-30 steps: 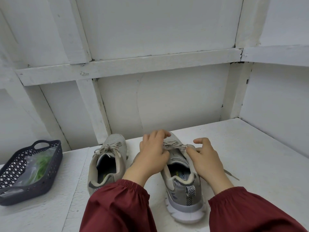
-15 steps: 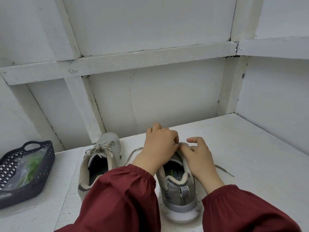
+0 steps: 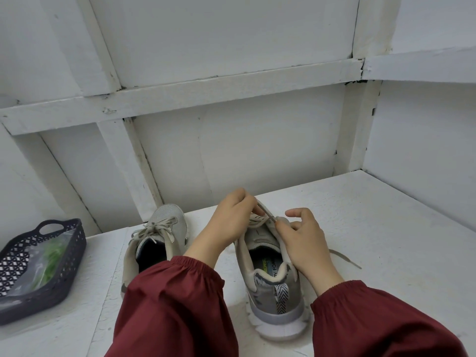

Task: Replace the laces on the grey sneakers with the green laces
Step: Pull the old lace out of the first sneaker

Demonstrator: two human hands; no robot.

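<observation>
While L hand [image 3: 231, 220] and R hand [image 3: 306, 240] both pinch, seemingly, one lace [image 3: 266, 213]: sneaker [image 3: 270, 292] directly beneath, touching.

A plain, boxed-in work booth of painted wood: white panel walls [image 3: 257, 155] crossed by rough white wooden battens [image 3: 206, 91] close round a white textured bench [image 3: 386, 222] on two sides, paint chipped dark at the joints.

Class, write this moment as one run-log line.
step: unlacing sneaker; left hand: pinches grey lace; right hand: pinches same lace; other sneaker: laced; green laces: in basket
</observation>
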